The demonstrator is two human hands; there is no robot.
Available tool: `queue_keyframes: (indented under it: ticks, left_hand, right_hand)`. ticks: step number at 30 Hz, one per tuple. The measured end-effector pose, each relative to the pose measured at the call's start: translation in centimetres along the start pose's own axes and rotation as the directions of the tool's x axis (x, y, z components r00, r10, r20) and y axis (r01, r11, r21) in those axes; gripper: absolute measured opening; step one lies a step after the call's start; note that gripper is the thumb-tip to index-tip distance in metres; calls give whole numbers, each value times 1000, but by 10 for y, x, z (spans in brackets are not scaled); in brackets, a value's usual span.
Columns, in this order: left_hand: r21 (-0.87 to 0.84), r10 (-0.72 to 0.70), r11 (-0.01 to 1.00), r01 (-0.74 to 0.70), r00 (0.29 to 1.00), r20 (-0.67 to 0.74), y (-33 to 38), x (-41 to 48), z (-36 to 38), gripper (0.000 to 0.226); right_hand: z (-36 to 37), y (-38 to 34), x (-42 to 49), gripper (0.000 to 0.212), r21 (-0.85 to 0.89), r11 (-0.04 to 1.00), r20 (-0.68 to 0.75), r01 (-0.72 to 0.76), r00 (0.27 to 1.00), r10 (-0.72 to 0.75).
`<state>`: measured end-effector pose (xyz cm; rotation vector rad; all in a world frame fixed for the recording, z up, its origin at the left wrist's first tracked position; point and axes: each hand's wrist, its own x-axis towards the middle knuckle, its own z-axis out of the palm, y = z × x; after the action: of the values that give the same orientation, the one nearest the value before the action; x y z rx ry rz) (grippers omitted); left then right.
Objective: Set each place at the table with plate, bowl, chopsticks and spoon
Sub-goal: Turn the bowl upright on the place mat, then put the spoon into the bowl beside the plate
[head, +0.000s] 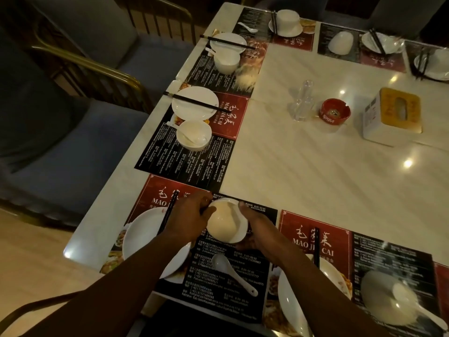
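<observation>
Your left hand [188, 221] and right hand [257, 235] grip the tilted bowl [227, 221] from both sides above the placemat [218, 297], mouth seemingly toward you; the spoon [233, 273] lies nearer, its handle pointing near-right.

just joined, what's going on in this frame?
A person is laying a place setting. The left hand and right hand together hold a white bowl over the nearest placemat. That place's plate already has chopsticks across it, and a spoon lies loose on the mat. The bowl is not yet set down.
</observation>
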<state>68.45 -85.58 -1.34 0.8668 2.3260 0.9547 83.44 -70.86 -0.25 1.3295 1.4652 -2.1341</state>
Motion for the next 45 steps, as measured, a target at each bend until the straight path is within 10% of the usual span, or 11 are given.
queue_keyframes:
  ticks: [7,22,32,41,45]
  left_hand:
    - [68,-57,996,51,995,85,-4,3,-2,12]
    - [0,-6,1000,7,963,268,-20,-2,-5,30]
    - [-21,-39,999,44,979,198,-24,7,-18,9]
    - [-58,-97,993,106,986,133,-28,5,-32,29]
    - [-56,-99,993,107,987,130,-29,0,-34,30]
  right_hand:
    - [6,14,-4,36,-636,762,-115,124,961,-253]
    - [15,34,-3,31,-709,702,-223,62,925,-307]
    - [15,108,-38,26,-957,273,38,97,976,-214]
    - [26,52,-77,12,-533,818,-97,214,946,-310]
    - [37,29,-65,18,-487,862,-283,138,909,-306]
